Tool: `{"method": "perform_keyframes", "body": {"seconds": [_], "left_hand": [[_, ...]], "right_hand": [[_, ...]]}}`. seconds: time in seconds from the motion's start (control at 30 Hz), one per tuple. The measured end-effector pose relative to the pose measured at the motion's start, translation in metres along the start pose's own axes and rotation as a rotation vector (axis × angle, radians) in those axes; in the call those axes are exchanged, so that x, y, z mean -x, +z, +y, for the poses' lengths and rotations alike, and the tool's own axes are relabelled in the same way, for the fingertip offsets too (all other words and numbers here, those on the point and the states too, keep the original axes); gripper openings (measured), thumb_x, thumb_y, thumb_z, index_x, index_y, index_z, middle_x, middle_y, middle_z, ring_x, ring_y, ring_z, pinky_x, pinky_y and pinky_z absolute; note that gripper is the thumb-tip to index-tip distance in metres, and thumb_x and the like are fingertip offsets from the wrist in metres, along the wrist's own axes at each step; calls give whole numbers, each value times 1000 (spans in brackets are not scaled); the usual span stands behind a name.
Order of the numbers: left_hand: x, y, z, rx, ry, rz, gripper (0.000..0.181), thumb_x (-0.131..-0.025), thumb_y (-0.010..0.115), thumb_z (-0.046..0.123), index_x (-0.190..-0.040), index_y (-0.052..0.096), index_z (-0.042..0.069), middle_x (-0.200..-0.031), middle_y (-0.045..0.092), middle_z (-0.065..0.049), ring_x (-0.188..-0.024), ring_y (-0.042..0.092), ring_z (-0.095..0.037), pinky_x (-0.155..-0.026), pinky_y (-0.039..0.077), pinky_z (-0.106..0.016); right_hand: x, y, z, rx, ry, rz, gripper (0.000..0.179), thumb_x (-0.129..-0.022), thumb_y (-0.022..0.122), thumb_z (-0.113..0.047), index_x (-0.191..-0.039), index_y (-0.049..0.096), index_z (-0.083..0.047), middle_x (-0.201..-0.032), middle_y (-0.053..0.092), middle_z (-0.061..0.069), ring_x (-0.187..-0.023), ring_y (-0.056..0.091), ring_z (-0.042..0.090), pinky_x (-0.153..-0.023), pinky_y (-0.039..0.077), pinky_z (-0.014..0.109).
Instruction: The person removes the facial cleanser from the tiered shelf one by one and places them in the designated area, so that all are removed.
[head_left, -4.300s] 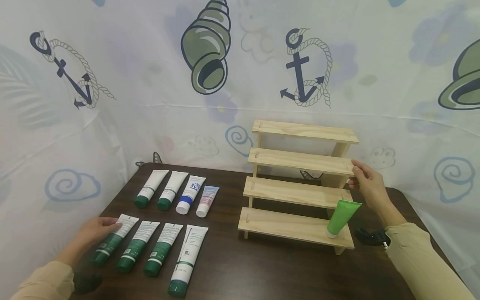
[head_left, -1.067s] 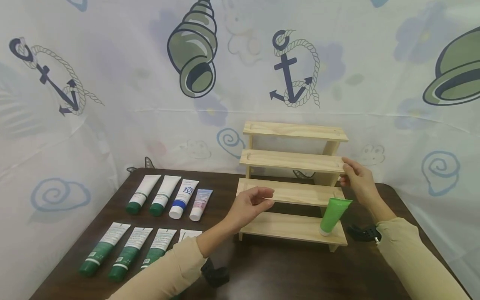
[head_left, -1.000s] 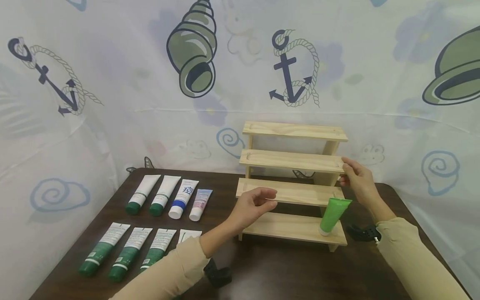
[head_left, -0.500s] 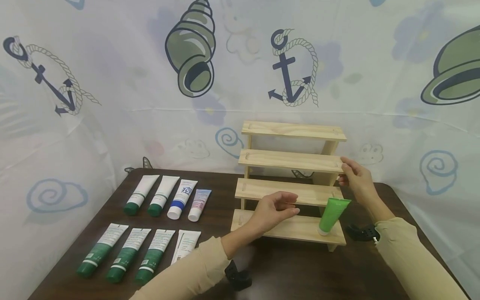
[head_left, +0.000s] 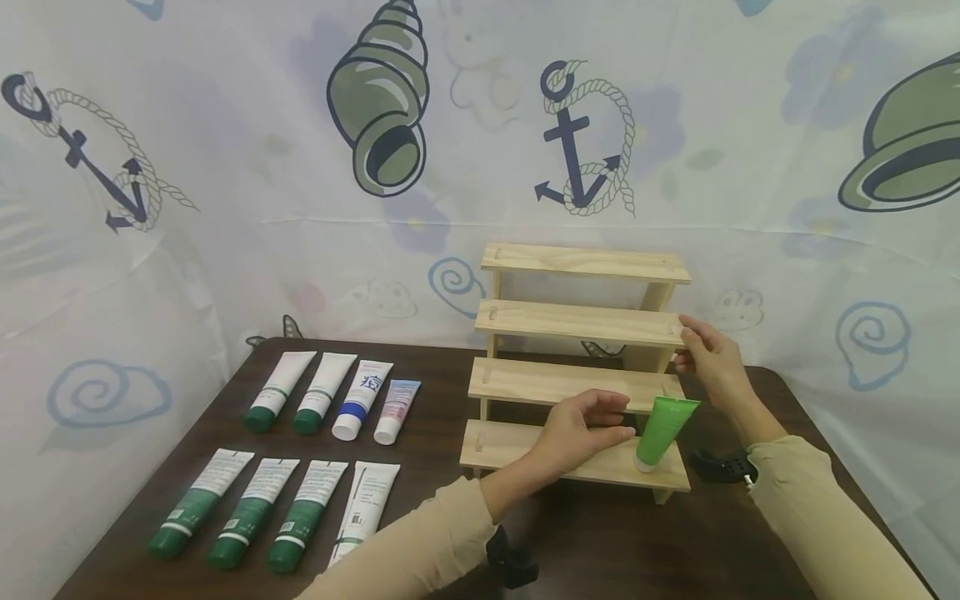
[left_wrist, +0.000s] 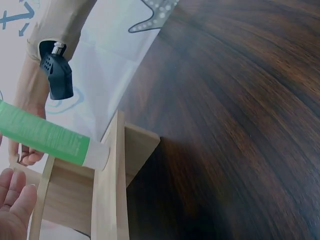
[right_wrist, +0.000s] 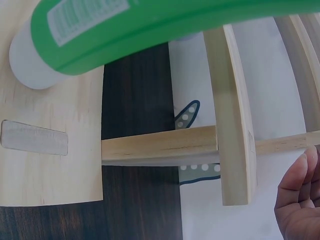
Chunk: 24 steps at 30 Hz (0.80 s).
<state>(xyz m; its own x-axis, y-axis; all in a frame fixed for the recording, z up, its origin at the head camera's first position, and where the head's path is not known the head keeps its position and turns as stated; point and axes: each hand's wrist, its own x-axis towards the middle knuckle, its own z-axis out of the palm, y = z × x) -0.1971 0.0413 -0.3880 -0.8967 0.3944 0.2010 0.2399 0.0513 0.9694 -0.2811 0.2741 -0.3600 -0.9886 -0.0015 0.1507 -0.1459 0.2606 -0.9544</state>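
A light wooden stand (head_left: 577, 321) with stepped shelves occupies the right half of the table in the head view. On the right end of its lowest step a green tube (head_left: 663, 429) stands on its white cap, leaning slightly right. My left hand (head_left: 581, 433) is just left of this tube, thumb and fingers apart with nothing between them. The left wrist view shows a small gap between its fingers (left_wrist: 22, 202) and the tube (left_wrist: 45, 132). My right hand (head_left: 716, 362) pinches the right end of the second shelf from the top; its fingers (right_wrist: 297, 182) show at the right wrist view's edge.
Two rows of tubes lie on the dark table (head_left: 600, 542) at left: a back row with a blue-banded tube (head_left: 362, 400) and small pink-and-blue tube (head_left: 397, 411), a front row with green-and-white tubes (head_left: 307, 517). Patterned cloth (head_left: 300, 167) hangs behind.
My left hand has left the front-row tubes and travelled right, past the stand's left part, to beside the green tube. My right hand keeps its hold on the shelf end.
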Motion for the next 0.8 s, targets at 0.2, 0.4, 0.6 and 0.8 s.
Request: {"method": "perform_keyframes", "body": {"seconds": [0.2,0.4,0.6,0.8], "left_hand": [[-6,12,-4,30,20,4,37,-83,71,10,-118,61,3,-117,65,-12,-101,65,-19,-79,51,-16],[-12,23,-5,26,49,20,36,-82,72,9,-116,61,5,-115,66,-9,-98,65,-9,-79,51,-15],[-15,30,-8,25,69,34,35,-82,72,8,-114,61,5,-114,66,-8,-97,65,-9,-80,51,-16],[-17,34,-11,29,81,37,35,-82,71,7,-114,59,2,-113,65,-10,-97,65,-8,-81,51,-17]], "right_hand": [[2,0,-1,-43,-3,2,55,-102,39,-23,-145,23,7,-78,57,-13,-67,55,0,-61,51,13],[2,1,-2,-87,-3,4,55,-101,41,-23,-144,24,8,-76,58,-12,-66,56,0,-60,51,13],[2,2,-2,-91,12,0,55,-101,41,-22,-144,24,7,-77,57,-12,-66,55,0,-60,51,14],[2,1,-1,-92,25,5,55,-101,40,-23,-145,24,6,-78,57,-14,-66,55,0,-60,51,14]]}}
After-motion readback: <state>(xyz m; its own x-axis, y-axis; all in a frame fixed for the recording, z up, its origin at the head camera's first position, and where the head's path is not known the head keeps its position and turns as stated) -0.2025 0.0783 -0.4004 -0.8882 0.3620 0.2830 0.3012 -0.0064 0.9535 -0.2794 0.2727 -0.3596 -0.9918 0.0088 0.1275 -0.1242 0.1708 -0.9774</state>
